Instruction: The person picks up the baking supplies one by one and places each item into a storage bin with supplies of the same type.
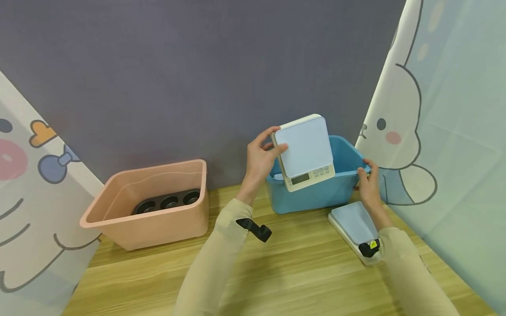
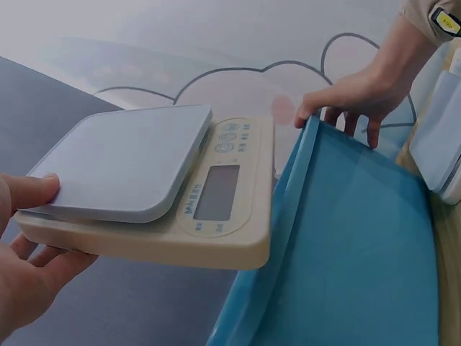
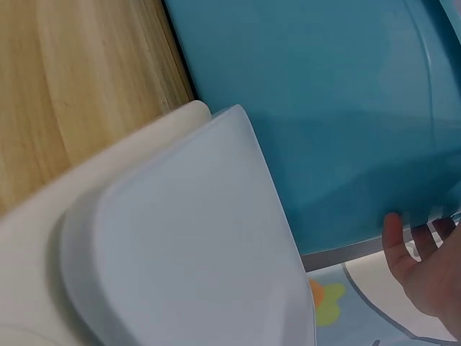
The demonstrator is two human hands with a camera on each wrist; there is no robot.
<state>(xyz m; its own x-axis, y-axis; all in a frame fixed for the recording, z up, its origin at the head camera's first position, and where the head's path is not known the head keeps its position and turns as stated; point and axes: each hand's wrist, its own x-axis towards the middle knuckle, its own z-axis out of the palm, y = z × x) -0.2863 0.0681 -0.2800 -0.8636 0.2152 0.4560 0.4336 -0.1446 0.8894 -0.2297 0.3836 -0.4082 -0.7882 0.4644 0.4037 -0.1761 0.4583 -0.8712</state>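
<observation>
My left hand (image 1: 258,160) pinches a kitchen scale (image 1: 304,153) by its edge, thumb on the pale platform and fingers underneath. The scale is tilted above the blue bin (image 1: 312,197), its display and buttons facing me in the head view. In the left wrist view the scale's cream body (image 2: 144,245) shows under the platform. With the right hand (image 1: 369,184) I grip the bin's right-hand rim; the fingers also show over it in the left wrist view. A second kitchen scale (image 1: 353,224) lies on the table by my right wrist, partly hidden by the forearm.
A pink bin (image 1: 170,226) stands at the left with a dark muffin pan (image 1: 158,205) inside. Both bins are on a wooden table (image 1: 300,267). Behind rises a grey backdrop (image 1: 197,79), with cartoon-printed curtains on both sides. Something pale (image 1: 278,176) shows at the blue bin's left rim.
</observation>
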